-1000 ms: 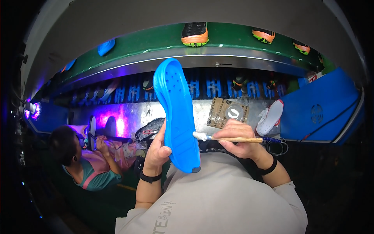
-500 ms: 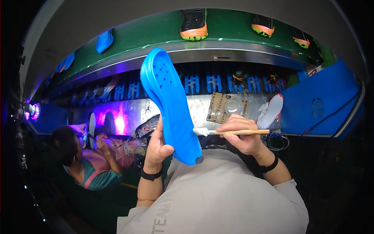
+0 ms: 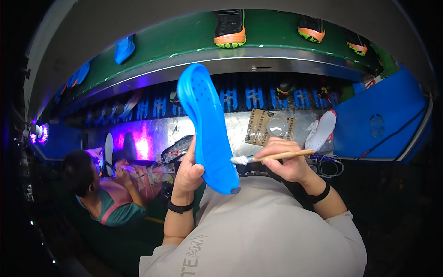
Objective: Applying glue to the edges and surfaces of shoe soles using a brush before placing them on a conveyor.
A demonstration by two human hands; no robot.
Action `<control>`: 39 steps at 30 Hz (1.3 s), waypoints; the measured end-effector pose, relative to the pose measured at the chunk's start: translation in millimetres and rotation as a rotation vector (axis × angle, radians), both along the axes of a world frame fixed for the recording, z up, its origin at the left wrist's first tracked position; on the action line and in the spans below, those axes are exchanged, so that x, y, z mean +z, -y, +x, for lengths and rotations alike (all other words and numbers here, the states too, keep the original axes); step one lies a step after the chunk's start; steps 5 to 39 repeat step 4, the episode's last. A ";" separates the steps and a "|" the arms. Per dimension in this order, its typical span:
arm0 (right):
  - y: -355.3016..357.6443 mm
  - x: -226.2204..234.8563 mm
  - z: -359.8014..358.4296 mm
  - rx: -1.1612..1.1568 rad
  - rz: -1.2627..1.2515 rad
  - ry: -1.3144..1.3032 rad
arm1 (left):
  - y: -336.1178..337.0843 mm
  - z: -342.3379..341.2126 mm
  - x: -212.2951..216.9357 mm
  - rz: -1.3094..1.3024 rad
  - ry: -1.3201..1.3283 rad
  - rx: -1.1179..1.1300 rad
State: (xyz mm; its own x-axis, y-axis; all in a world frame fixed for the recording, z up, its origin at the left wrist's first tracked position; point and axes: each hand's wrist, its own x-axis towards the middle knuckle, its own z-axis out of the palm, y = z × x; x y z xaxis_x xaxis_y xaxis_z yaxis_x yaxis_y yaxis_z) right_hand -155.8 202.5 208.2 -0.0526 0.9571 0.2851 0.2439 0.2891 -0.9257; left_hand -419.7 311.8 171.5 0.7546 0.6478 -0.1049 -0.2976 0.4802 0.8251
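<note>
A bright blue shoe sole (image 3: 213, 138) stands nearly upright in front of me, its dotted heel end at the top and its dark-tipped end near my shirt. My left hand (image 3: 188, 171) is closed on its left edge, the thumb lying over the front. Between the fingers of my right hand (image 3: 285, 159) is a wooden-handled brush (image 3: 295, 153), held roughly level. The brush's white bristles are at the right edge of the sole's lower half and seem to touch it. Beyond the right hand, a clear round dish (image 3: 278, 125) rests on brown printed cardboard (image 3: 256, 131).
A metal bench (image 3: 177, 127) crosses ahead, with a white-and-red shoe (image 3: 323, 131) at right and a dark shoe part (image 3: 176, 150) at left. Above runs a green conveyor (image 3: 184, 34) carrying soles and shoes. A co-worker (image 3: 104, 189) sits at left. A blue panel (image 3: 380, 120) bounds the right.
The sole has tilted, its top end shifting slightly right and down. My right hand has moved the brush a little lower along the sole's edge.
</note>
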 end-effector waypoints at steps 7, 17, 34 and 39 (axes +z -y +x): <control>-10.7 -0.3 5.4 -0.076 0.034 0.051 | 6.1 5.3 9.4 -0.111 0.026 -0.096; -10.7 -0.3 5.4 -0.076 0.034 0.051 | 6.1 5.3 9.4 -0.111 0.026 -0.096; -10.7 -0.3 5.4 -0.076 0.034 0.051 | 6.1 5.3 9.4 -0.111 0.026 -0.096; -10.7 -0.3 5.4 -0.076 0.034 0.051 | 6.1 5.3 9.4 -0.111 0.026 -0.096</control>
